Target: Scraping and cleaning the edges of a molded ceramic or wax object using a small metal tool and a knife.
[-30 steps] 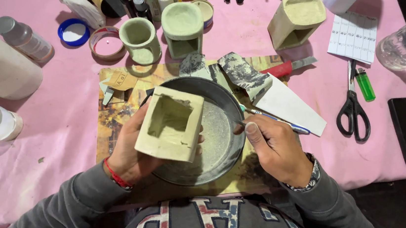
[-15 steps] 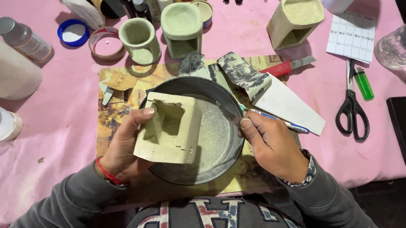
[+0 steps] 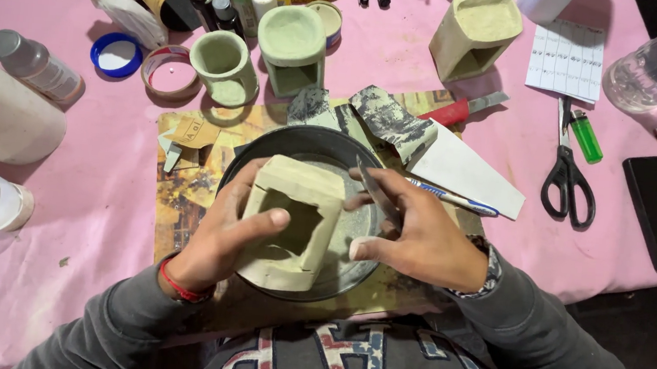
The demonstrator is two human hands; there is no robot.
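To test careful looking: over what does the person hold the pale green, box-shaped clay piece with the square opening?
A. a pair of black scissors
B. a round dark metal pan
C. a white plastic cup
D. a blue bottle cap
B: the pale green box-shaped clay piece, gripped by the left hand, sits over the round dark metal pan.

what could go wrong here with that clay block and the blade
The left hand holds the pale clay block tilted over the dark bowl; a slip could drop and dent it. The right hand pinches a thin metal blade near the left thumb, so a nick seems possible.
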